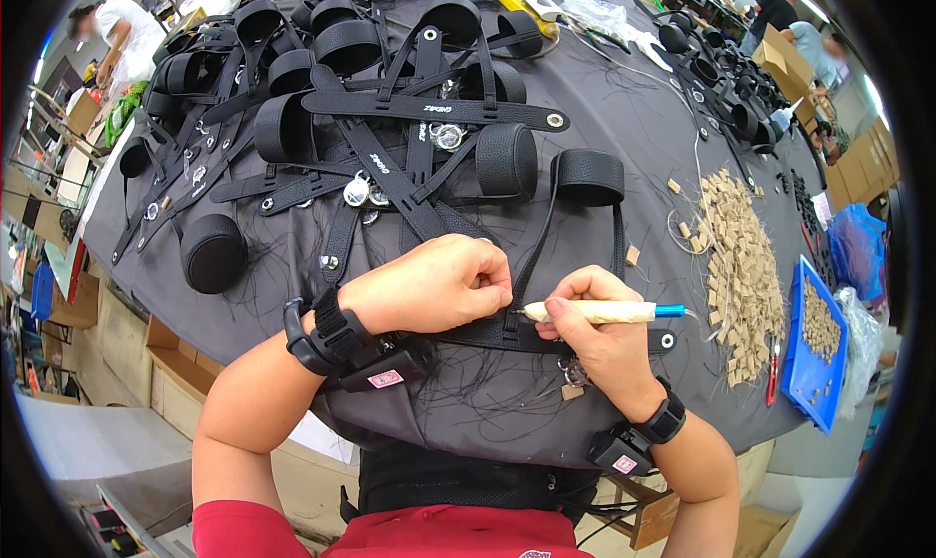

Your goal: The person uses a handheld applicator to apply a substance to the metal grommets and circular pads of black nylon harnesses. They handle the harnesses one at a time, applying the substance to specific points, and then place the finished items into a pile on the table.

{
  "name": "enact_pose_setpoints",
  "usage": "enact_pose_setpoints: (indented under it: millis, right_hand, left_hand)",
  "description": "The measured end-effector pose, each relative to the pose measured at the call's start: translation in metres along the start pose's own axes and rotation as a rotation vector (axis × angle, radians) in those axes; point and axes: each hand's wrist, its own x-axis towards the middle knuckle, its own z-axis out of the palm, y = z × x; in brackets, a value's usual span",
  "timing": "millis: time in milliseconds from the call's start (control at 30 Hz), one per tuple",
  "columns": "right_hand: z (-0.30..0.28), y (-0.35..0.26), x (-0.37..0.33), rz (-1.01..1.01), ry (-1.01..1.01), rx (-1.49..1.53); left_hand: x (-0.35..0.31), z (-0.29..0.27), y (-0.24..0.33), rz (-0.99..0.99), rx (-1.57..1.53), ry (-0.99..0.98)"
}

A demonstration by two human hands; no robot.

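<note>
A black leather strap (pixel 468 336) with a metal eyelet at its right end lies in front of me. Thin bands rise from it to a black leather cuff (pixel 591 178). My right hand (pixel 597 329) grips a pen-shaped tool (pixel 600 311) with a cream wrapped handle, a blue end and a cord trailing off it. Its fine tip points left, close to where a thin band meets the strap. Just left of that tip, my left hand (pixel 453 283) is closed in a pinch over the strap; whatever sits between its fingertips is hidden.
Black straps with cuffs (pixel 419 110) are heaped across the far left of the dark-covered table (pixel 624 402). To the right are a pile of small tan pieces (pixel 741 275), a blue tray (pixel 811 348) and a red-handled tool (pixel 773 373). Loose black threads lie about. People work farther off.
</note>
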Motion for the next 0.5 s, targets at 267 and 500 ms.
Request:
enact_pose_setpoints:
  millis: [267, 500]
  right_hand:
    - [-0.0006, 0.0009, -0.0005, -0.006, -0.015, 0.019]
    - [-0.0017, 0.003, 0.0, -0.033, -0.029, -0.032]
  left_hand:
    - [0.0001, -0.0004, -0.0015, 0.009, 0.0, -0.002]
    - [0.001, -0.0007, 0.0003, -0.004, 0.009, -0.009]
